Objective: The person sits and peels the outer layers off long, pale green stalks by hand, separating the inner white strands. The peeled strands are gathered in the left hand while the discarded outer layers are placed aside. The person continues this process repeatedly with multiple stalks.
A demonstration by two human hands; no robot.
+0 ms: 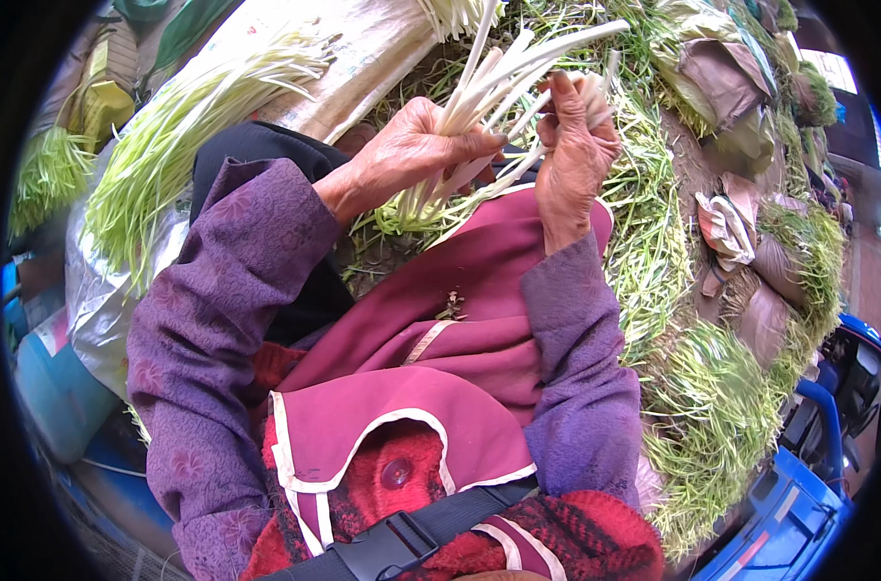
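Observation:
My left hand (401,157) is closed round a bunch of long pale stalks (498,73), which look like blanched garlic chives. Their white ends fan out above the fist, and the thin greenish leaves (411,215) hang below it. To its right, my right hand (578,160) is raised with fingers bent in a pinch on several white stalk ends. Part of that grip is hidden behind the thumb. Both hands are above my maroon apron (489,261). At the left, a large bundle of the same stalks (184,145) lies with its white ends together.
Under that bundle are white woven sacks (392,58). Loose green leaves (653,232) cover the ground on the right, with a bigger heap (721,416) nearer me. Stuffed bags (731,87) stand beyond. A blue vehicle (779,523) is at lower right, a teal bucket (67,387) at left.

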